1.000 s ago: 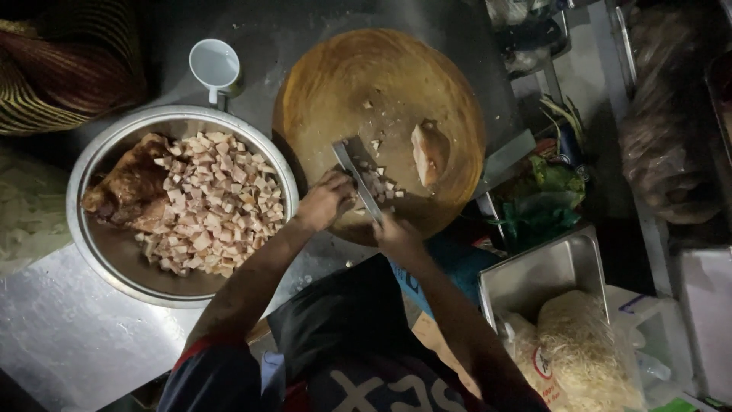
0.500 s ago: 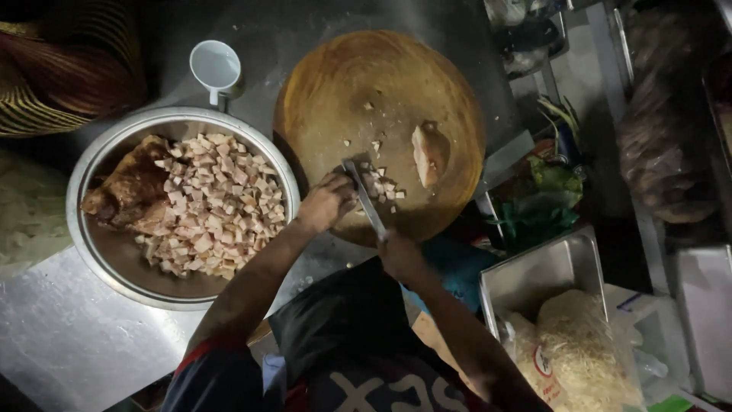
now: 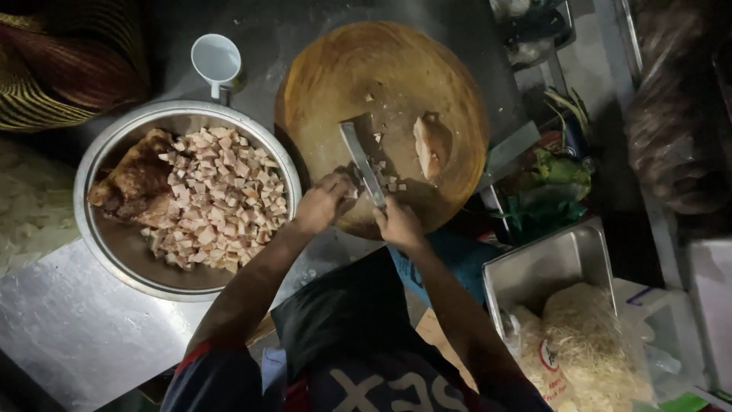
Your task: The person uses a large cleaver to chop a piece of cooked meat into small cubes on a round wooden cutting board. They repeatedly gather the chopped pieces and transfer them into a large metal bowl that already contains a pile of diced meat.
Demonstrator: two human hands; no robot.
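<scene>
My right hand (image 3: 398, 223) grips the handle of a cleaver (image 3: 361, 161) whose blade stands edge-down on a round wooden chopping board (image 3: 366, 69). My left hand (image 3: 322, 202) rests at the board's near edge, fingers curled beside a small heap of diced meat (image 3: 386, 183) by the blade. A larger uncut piece of meat (image 3: 430, 145) lies to the right of the cleaver on the board.
A big metal bowl (image 3: 114, 252) at the left holds several diced cubes (image 3: 221, 198) and a large browned chunk (image 3: 137, 179). A white cup (image 3: 216, 59) stands behind it. A steel tray (image 3: 549, 263) with bagged noodles (image 3: 587, 351) sits at the right, greens (image 3: 557, 172) beyond.
The cleaver has turned from lying flatter with its side showing to standing edge-down, and shifted slightly right. My left hand stays by the cut pieces.
</scene>
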